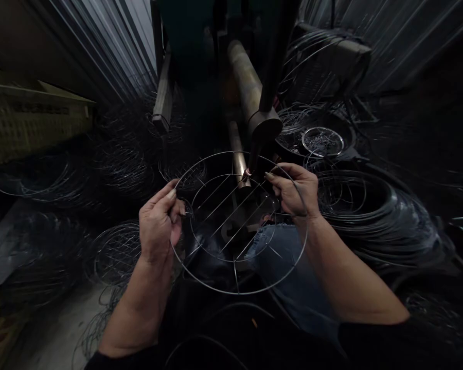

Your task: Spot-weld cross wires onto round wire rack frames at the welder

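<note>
A round wire rack (238, 293), made of two rings with slanted cross wires and short spokes, is held up in front of me. My left hand (160, 218) pinches its outer ring at the left, thumb against forefinger. My right hand (295, 189) is closed in a pinch at the upper right, its fingertips between the two rings. It seems to grip a thin wire there; whether that belongs to the rack I cannot tell. Close to those fingertips, a lower metal rod (239, 156) and a copper-coloured tip (249, 172) meet the rack's far side.
A thick metal cylinder (250, 87) juts toward me above the rack. Stacked wire rings (393, 221) lie at right, near a round bowl (341, 149) of small metal bits. More wire racks (118, 252) pile up at left, below a yellow crate (34, 121).
</note>
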The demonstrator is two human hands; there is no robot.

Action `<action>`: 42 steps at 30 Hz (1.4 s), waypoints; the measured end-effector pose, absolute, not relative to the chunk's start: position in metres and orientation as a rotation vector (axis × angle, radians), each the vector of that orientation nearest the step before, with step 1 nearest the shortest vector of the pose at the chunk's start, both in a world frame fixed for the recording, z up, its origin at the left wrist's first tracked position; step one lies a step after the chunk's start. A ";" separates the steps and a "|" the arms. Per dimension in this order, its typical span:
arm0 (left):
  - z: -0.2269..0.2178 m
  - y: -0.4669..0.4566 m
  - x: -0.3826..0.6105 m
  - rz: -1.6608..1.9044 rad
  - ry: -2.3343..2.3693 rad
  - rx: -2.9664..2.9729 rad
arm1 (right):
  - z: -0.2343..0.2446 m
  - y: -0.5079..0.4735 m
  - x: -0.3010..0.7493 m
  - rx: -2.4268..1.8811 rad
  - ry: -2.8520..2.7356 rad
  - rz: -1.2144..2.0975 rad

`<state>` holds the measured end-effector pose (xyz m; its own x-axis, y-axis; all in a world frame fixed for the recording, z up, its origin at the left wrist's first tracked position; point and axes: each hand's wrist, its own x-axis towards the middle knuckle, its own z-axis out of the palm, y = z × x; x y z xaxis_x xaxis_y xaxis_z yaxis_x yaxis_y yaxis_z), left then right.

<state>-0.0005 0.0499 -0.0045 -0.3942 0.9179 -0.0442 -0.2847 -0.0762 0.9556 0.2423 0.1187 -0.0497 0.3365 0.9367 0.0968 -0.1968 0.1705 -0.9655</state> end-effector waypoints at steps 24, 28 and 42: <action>-0.005 0.016 0.011 1.735 1.067 0.425 | -0.056 0.056 0.266 -1.039 -0.785 1.237; 0.001 0.003 0.019 1.698 1.038 0.462 | -0.051 0.070 0.256 -1.124 -0.729 0.953; 0.010 -0.001 0.005 1.733 1.163 0.639 | -0.053 0.132 0.223 -0.975 -0.854 1.062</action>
